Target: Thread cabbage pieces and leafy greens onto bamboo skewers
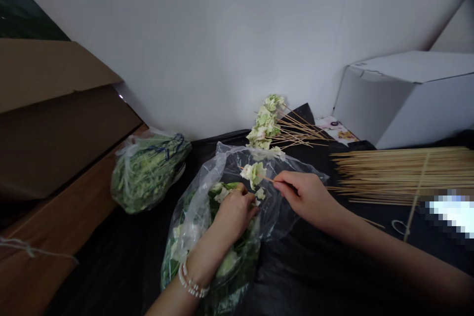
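Note:
My right hand (305, 195) pinches a thin wooden skewer (269, 179). Pale green and whitish leaf pieces (254, 173) are threaded near its far end, above the mouth of a clear plastic bag (196, 192). Inside that bag lie green leaves and pale leafy pieces (227, 262). My left hand (237, 210), with beaded bracelets at the wrist, reaches into the bag's opening with its fingers curled together. What those fingers hold, if anything, is hidden. A small pale piece (260, 193) shows just beside the left fingertips.
Several filled skewers (267, 123) lie in a pile by the white wall. At right is a bundle of bare skewers (400, 173), with a white box (407, 94) behind. A tied bag of greens (148, 173) and a cardboard box (66, 123) stand at left. Black plastic sheeting (296, 276) covers the surface.

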### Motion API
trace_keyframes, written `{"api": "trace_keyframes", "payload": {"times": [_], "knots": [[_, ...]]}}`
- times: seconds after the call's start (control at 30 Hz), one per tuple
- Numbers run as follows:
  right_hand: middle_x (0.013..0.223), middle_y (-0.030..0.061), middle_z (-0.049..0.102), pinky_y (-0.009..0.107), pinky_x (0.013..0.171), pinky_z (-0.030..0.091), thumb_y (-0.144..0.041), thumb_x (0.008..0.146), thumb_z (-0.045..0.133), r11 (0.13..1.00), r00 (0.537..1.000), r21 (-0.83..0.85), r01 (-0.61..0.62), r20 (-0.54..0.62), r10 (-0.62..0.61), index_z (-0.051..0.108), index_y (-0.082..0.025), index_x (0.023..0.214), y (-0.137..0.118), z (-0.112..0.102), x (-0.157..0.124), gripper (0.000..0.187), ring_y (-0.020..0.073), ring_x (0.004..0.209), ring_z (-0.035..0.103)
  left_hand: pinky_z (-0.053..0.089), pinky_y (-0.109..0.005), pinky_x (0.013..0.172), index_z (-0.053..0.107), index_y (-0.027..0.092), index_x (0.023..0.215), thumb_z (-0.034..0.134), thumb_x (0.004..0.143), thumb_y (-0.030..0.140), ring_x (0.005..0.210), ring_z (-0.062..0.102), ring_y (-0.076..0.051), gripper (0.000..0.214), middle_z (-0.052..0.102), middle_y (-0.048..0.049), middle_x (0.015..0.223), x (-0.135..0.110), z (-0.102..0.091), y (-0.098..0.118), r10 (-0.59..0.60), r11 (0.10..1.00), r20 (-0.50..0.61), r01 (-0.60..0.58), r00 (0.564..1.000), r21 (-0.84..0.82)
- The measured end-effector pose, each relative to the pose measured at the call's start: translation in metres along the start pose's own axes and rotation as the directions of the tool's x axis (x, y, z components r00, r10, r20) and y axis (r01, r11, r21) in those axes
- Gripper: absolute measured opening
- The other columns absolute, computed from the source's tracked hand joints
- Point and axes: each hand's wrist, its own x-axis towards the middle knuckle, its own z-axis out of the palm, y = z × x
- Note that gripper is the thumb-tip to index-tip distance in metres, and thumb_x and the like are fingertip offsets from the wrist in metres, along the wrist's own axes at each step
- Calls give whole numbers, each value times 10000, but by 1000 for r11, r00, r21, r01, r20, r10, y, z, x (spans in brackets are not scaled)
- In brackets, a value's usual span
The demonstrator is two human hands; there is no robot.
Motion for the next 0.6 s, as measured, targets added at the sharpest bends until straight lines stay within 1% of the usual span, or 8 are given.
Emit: {"api": "trace_keyframes", "payload": {"times": [0.07,0.13,0.23,0.3,0.37,0.43,0.5,0.6], "knots": [[719,-8,660,245,624,391,-189,921,523,1000,1000,0,-1,3,1,659,-188,833,0,0,0,162,124,662,595,490,-351,792,723,193,900,600,853,218,880,650,-245,134,636,-104,1013,0,-1,0,8,1000,-10,-8,1000,26],[722,-9,661,243,622,388,-186,920,525,1000,1000,-7,-2,-2,2,659,-186,834,-1,-1,0,160,122,663,596,486,-364,816,722,205,880,596,837,197,916,653,-256,133,663,-97,1020,-1,-1,-1,15,1000,-62,-15,998,-6],[718,-15,659,237,620,385,-186,921,530,1000,1000,-16,7,-13,-8,660,-185,837,-2,-3,0,155,116,653,591,471,-367,874,701,195,830,619,794,172,984,646,-260,93,695,-91,1029,-2,-4,-3,-22,981,-200,-17,979,-191],[720,-19,661,234,622,386,-188,924,532,1000,1000,-21,10,-17,-10,660,-187,839,-2,-5,0,154,114,650,591,483,-344,844,673,179,793,615,784,169,932,661,-238,60,710,-87,1000,-2,-8,-6,-118,921,-264,6,957,-390],[727,-20,664,234,628,388,-195,926,531,1000,1000,-28,6,-9,-6,660,-192,841,-3,-9,1,154,115,656,594,502,-306,743,655,170,779,621,790,216,803,670,-202,59,721,-76,931,-3,-13,-8,-245,790,-246,46,938,-611],[737,-19,666,235,634,392,-207,931,526,1000,1000,-30,1,20,0,660,-198,841,-4,-14,2,161,119,669,598,507,-278,678,659,163,782,656,783,288,712,659,-176,124,723,-57,840,-3,-18,-11,-337,614,-176,75,925,-786],[736,-21,664,238,634,392,-227,937,524,999,998,-36,-6,66,9,660,-203,834,-4,-20,3,172,121,671,596,528,-279,717,670,160,777,702,759,332,714,662,-170,176,720,-40,779,-3,-21,-13,-375,436,-120,61,919,-898],[737,-26,664,247,635,390,-254,948,514,998,990,-63,-7,142,16,671,-211,835,-4,-28,4,198,121,670,588,547,-316,833,675,154,778,736,749,350,814,689,-180,207,744,-55,869,-4,-23,-16,-370,220,-76,8,926,-976]]}}
